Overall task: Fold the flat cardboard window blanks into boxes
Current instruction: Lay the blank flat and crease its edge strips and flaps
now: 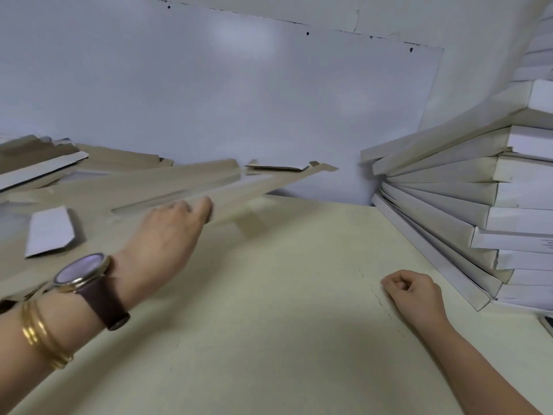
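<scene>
Brown leather straps the wristwatch [80,272] to the left forearm, which stretches from the near left corner of the bench [269,310] forward and rightward, gold bangles [42,333] just behind the watch; the left hand [167,232] is back-up and motion-blurred over the far left part of the bench; the right hand [414,290] rests on the bench near its right edge, knuckles up, its forearm running back toward the near right corner. A loose pile of flat blanks [119,161] spreads along the far left edge against the white wall panel [239,100]; a small white cardboard flap [49,232] lies just left of the left hand; a tall, fanned stack of folded boxes [449,187] fills the far right corner and leans out over the right edge, just beside the right hand but apart from it. The left hand's fingers curl round the near edge of a long window blank [227,190], which slants from the pile toward the middle of the far edge, its right end raised above the bench with a shadow under it; blur hides exactly where the fingertips sit; the right hand is balled into a loose fist, holding nothing.
</scene>
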{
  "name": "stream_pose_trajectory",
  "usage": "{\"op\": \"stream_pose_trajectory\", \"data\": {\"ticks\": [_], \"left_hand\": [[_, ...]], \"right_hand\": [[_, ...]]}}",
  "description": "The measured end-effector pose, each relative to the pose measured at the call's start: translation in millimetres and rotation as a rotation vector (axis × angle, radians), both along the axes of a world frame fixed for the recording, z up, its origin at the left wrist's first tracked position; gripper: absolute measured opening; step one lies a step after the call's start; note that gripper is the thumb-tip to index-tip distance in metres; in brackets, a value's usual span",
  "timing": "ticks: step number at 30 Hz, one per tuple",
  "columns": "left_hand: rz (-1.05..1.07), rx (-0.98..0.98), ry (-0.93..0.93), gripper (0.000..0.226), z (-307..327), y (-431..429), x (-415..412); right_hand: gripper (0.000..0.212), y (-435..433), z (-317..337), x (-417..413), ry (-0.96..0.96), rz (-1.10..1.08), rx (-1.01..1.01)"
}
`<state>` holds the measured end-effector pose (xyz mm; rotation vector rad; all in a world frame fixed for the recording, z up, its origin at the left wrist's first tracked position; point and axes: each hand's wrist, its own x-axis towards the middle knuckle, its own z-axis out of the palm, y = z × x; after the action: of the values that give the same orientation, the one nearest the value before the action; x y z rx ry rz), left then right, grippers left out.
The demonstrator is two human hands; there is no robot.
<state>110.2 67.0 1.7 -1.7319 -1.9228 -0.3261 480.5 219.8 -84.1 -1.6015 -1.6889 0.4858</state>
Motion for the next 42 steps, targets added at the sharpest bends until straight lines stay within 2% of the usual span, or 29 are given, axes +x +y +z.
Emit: {"op": "stream_pose_trajectory", "data": {"ticks": [3, 6, 10, 13, 15, 16, 19, 22, 26, 30, 32, 35, 37, 42], "left_hand": [[-0.078, -0.042, 0.005, 0.029, -8, 7, 17], [-0.134, -0.069, 0.061, 0.042, -20, 15, 31], [-0.206, -0.138, 0.134, 0.055, -38, 18, 47], [-0.228, -0.204, 0.148, 0.058, -50, 17, 53], [-0.248, -0.225, 0.126, 0.058, -56, 15, 55], [-0.265, -0.22, 0.107, 0.057, -58, 14, 55], [-0.35, -0.191, 0.053, 0.052, -60, 10, 55], [-0.419, -0.179, 0.078, 0.051, -62, 7, 52], [-0.473, -0.277, 0.081, 0.061, -70, 7, 42], [-0.532, -0.302, 0.03, 0.055, -80, 4, 38], [-0.559, -0.305, -0.004, 0.06, -79, 1, 37], [-0.46, -0.349, -0.085, 0.064, -74, 1, 31], [-0.334, -0.551, -0.174, 0.063, -73, 0, 25], [-0.225, -0.711, -0.254, 0.071, -72, -9, 20]], "right_hand": [[0.019, -1, 0, -1, 0.01, -0.002, 0.009], [0.017, -3, 3, 0, 0.048, -0.02, 0.044], [0.022, -16, 6, -4, 0.075, -0.052, 0.178], [0.02, -28, 14, -10, -0.036, -0.01, 0.384], [0.01, -36, 22, -14, -0.168, 0.096, 0.5], [0.019, -40, 24, -16, -0.224, 0.155, 0.504], [0.057, -46, 25, -21, -0.383, 0.303, 0.439], [0.07, -45, 23, -23, -0.589, 0.32, 0.375], [0.065, -44, 26, -20, -0.79, 0.427, 0.242], [0.065, -51, 24, -16, -0.828, 0.513, 0.115], [0.065, -54, 22, -15, -0.881, 0.527, 0.092], [0.063, -59, 21, -15, -0.916, 0.515, 0.09], [0.06, -63, 20, -16, -0.94, 0.509, 0.097], [0.058, -73, 19, -17, -0.952, 0.505, 0.103]]}}
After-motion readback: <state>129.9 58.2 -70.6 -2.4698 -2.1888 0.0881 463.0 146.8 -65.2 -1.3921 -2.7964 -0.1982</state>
